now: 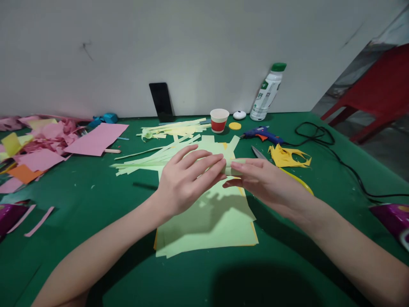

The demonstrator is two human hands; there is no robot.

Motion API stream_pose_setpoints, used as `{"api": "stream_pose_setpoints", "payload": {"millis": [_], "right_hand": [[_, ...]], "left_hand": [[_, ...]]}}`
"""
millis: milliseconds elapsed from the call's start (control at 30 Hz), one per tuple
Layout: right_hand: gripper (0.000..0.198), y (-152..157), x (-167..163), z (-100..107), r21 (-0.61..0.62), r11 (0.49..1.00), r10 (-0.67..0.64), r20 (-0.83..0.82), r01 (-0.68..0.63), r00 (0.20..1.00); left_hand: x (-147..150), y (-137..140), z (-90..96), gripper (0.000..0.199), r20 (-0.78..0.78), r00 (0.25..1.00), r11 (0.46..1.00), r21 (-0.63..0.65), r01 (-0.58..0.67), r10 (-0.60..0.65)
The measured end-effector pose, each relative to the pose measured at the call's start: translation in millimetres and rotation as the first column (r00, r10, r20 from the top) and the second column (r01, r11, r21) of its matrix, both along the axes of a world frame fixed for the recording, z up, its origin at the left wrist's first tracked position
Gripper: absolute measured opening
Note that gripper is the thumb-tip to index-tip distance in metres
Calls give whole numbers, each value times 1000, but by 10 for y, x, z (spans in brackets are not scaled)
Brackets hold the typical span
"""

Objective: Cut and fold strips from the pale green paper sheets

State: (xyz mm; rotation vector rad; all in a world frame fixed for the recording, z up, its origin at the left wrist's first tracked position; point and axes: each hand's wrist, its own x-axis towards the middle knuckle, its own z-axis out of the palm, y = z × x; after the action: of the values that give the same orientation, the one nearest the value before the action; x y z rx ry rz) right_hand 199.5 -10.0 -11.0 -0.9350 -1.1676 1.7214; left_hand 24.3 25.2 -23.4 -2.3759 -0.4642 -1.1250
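Well, from where I'm standing, the person's left hand (188, 183) hides a good part of the work. Its fingers lie long and close together, their tips meeting a pale green paper piece (228, 169); the underside of that hand is turned away, so I cannot tell whether it grips or merely rests there. The right hand (266, 179) has its fingers drawn in narrow, holding the piece's other end. Only a short stretch shows between the two hands, looking curved or rolled, above a stack of light green sheets (204, 238). Orange-yellow edges peep out beneath the stack, mostly covered.

Left of it, green strips (140, 166) run in behind the left hand, and a thin dark object (145, 186) disappears near the wrist; what it is, I can't make out. The scissors (258, 153) are partly blocked by the right hand, blade tip on one side, yellow handle on the other. A torn yellow paper (287, 157) lies just beside them, below a blue glue gun (263, 134), whose black cord (348, 170) runs out of sight at the right edge. Purple packs (393, 219) are cut off at both sides, and so is a red chair (377, 89). In the pink paper heap (67, 132), pieces overlap too much to count.
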Motion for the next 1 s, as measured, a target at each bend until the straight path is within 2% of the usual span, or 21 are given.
{"api": "stream_pose_setpoints", "payload": {"millis": [133, 233, 400, 533, 733, 867, 933, 1000], "right_hand": [[8, 9, 20, 0, -3, 999, 54, -19, -54, 998], [16, 20, 46, -33, 62, 998, 21, 79, -26, 997], [16, 35, 88, -35, 196, 980, -102, 307, 42, 946], [12, 33, 70, -40, 207, 977, -117, 358, 43, 926], [24, -24, 13, -53, 289, 956, -183, 456, 50, 871], [17, -41, 18, -16, 453, 887, -315, 464, 83, 828], [16, -40, 33, 1, 557, 824, -404, 446, 105, 799], [22, -35, 51, 18, 670, 738, -487, 453, 75, 747]], "left_hand": [[-42, 18, 3, 21, -68, 998, 993, 119, 10, -2], [-66, 19, -2, 21, -84, 996, 985, 172, 4, 10], [-58, 14, -22, 19, -20, 1000, 999, 40, -3, 4], [-19, 24, -46, 19, 20, 999, 998, -65, 26, -25], [2, 27, -66, 20, 63, 996, 987, -145, 72, -63], [3, -8, -59, 16, 87, 994, 967, -241, 87, -68], [5, -28, -49, 14, 89, 994, 956, -283, 84, -61], [5, -48, -35, 12, 88, 995, 947, -310, 80, -55]]}}
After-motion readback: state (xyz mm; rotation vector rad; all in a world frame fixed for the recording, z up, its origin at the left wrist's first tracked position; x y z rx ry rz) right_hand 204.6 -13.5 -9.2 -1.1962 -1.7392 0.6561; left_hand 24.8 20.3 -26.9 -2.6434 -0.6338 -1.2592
